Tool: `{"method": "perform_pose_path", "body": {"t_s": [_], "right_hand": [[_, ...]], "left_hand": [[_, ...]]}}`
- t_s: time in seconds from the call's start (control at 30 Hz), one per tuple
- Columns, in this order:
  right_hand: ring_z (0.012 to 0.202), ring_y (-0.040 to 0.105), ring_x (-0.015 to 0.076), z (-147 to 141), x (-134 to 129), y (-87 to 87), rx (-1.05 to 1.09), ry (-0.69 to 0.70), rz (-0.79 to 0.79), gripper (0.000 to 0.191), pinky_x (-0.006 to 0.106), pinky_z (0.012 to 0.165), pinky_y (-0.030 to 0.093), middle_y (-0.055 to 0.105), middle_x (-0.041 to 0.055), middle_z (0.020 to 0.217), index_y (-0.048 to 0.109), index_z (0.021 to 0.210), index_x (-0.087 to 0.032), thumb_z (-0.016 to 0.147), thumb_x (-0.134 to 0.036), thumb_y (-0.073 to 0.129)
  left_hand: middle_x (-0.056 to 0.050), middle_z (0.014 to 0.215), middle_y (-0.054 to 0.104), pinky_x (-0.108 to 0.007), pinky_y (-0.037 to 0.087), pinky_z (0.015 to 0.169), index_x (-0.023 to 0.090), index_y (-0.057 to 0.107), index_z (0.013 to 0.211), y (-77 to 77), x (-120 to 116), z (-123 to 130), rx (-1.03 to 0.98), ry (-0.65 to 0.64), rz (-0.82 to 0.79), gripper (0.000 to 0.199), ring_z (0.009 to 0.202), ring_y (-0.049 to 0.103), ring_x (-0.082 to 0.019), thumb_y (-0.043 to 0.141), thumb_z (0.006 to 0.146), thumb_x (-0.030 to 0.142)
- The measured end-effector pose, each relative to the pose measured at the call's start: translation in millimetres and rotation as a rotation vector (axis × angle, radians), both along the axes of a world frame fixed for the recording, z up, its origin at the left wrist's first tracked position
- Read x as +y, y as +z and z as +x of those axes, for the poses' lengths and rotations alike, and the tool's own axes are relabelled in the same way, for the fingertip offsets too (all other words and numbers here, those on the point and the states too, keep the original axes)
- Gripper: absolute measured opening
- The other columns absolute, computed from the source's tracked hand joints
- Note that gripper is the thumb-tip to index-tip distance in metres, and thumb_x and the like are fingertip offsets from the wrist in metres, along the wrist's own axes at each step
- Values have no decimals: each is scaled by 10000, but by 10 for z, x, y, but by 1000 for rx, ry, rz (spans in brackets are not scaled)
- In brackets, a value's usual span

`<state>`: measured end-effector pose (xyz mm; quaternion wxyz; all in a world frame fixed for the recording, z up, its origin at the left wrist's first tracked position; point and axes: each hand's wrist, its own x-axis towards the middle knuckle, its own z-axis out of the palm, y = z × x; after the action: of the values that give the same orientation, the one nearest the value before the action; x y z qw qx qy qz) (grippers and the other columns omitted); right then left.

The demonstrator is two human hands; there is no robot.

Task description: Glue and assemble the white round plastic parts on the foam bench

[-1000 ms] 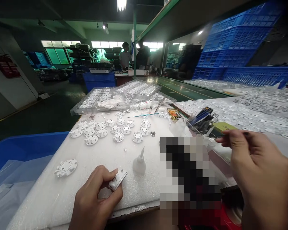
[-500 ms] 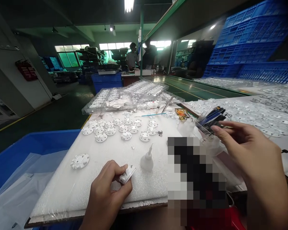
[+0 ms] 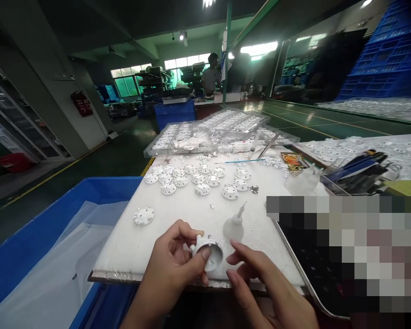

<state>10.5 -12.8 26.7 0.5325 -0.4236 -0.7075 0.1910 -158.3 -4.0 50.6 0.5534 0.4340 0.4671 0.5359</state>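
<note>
My left hand [image 3: 173, 258] grips a small white round plastic part [image 3: 215, 258] above the front edge of the foam-topped table [image 3: 178, 228]. The part's hollow side is turned up toward me, with my thumb pressed inside its rim. Just to the right hovers my right hand [image 3: 263, 278], fingers apart and nothing visible between them. Behind the hands stands a translucent squeeze bottle [image 3: 233, 227] with a thin nozzle. One more white disc [image 3: 144, 215] lies alone on the left, and several similar discs [image 3: 202, 188] are grouped farther back.
A small heap of dark bits [image 3: 254, 189] lies beside the discs. Clear trays of white parts [image 3: 222, 121] sit at the far end. At right is a box of tools [image 3: 354, 171]; at left, a blue bin [image 3: 99, 187]. A person [image 3: 211, 75] is in the background.
My right hand has come from the tool box on the right to beside the held part. The left hand has turned the part so its hollow side shows. The view has swung right.
</note>
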Motion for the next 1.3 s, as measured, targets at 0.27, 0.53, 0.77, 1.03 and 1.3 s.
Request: {"method": "perform_pose_path", "body": {"t_s": [0.27,0.53,0.77,1.03,1.3], "right_hand": [[698,664,105,-144,127,38,179,386,-344,210,158,653,542,686,-3,818,636,1089,-238,912,-309,547],[505,576,96,-170,222,-47,122,263,-406,227,152,443,427,585,-22,577,649,886,-187,868,-404,586],[533,562,105,-182,176,32,221,217,-574,275,178,526,461,569,-29,584,640,874,-205,822,-473,612],[543,563,112,-195,160,48,256,207,-623,324,185,538,466,558,-31,579,653,899,-207,799,-514,621],[730,684,122,-166,164,-66,279,286,-513,238,131,661,532,705,-3,843,670,987,-249,859,-436,599]], "left_hand": [[-7,790,633,-212,512,542,179,548,864,32,-138,30,-17,-68,-54,255,595,591,-107,740,776,322],[-46,896,677,-257,417,611,230,651,961,294,-291,-685,1314,444,448,122,752,602,-199,647,849,277],[-26,620,543,-319,325,601,184,508,655,54,-217,-957,2134,22,682,357,577,479,-198,382,790,-122],[-41,710,584,-330,371,641,163,551,731,305,-352,-927,1982,-260,522,279,643,514,-203,417,852,-50],[-33,931,628,-233,482,688,239,637,1123,235,-314,-334,576,-113,64,337,805,611,-161,692,818,371]]}}
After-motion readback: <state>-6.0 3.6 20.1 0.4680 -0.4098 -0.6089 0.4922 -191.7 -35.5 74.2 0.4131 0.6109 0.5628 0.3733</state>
